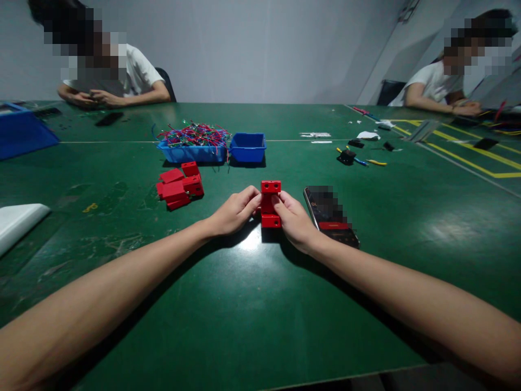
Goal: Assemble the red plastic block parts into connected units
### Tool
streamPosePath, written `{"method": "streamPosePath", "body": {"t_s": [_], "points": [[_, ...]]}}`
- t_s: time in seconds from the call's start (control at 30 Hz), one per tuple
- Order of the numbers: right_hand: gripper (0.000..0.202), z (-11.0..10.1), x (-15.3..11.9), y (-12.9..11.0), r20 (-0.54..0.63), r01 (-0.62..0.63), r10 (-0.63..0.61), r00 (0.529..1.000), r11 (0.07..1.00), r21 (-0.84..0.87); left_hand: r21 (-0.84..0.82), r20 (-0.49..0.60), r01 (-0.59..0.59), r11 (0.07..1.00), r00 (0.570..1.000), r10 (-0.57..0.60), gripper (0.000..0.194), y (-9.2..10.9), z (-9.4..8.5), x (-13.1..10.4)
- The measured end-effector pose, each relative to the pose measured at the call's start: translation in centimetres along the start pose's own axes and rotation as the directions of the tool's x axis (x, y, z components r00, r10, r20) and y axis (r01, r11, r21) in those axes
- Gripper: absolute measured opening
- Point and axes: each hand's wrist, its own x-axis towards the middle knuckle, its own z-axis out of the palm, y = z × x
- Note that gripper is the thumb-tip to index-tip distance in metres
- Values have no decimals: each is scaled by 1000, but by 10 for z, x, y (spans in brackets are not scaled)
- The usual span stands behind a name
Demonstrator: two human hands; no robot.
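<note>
Between my two hands is a red block-like part point(271, 220) with round holes at its upper and lower ends, held just above the green table. My left hand point(238, 210) grips its left side, thumb pointing inward and fingers curled behind. On the other side my right hand point(296, 220) is closed on it, the thumb pressed on its front face. The fingertips behind the part are hidden. A small pile of similar red parts point(179, 187) lies to the left, beyond my left hand. Close by my right wrist lies a phone point(330, 214) with its screen lit.
A blue bin point(195, 154) heaped with coloured wires stands beside a smaller blue bin point(248, 149). Pliers point(376, 162) and black pieces point(347, 157) lie at right. A white object point(20, 222) sits at left. Two people point(118, 81) sit across the table.
</note>
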Motion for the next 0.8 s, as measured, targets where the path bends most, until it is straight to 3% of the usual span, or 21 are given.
{"method": "streamPosePath", "body": {"t_s": [0.17, 0.3, 0.53, 0.7, 0.8], "points": [[29, 1, -1, -1, 11, -10, 9, 1000, 999, 30, -41, 7, 1, 999, 1000, -1, 33, 0, 0, -1], [28, 1, -1, -1, 5, 6, -6, 1000, 1000, 29, 22, -12, -1, 1000, 1000, 1, 36, 2, 0, -1], [36, 2, 0, -1, 46, 14, -14, 999, 1000, 7, 106, -263, 50, 993, 965, -20, 44, 2, 3, 1], [33, 1, 0, 0, 61, 68, -64, 996, 995, -75, 106, -171, -95, 990, 979, 112, 50, 0, 2, 1], [33, 1, 0, 0, 67, 70, -65, 996, 995, -76, 86, -128, -105, 991, 985, 115, 45, 0, 2, 0]]}}
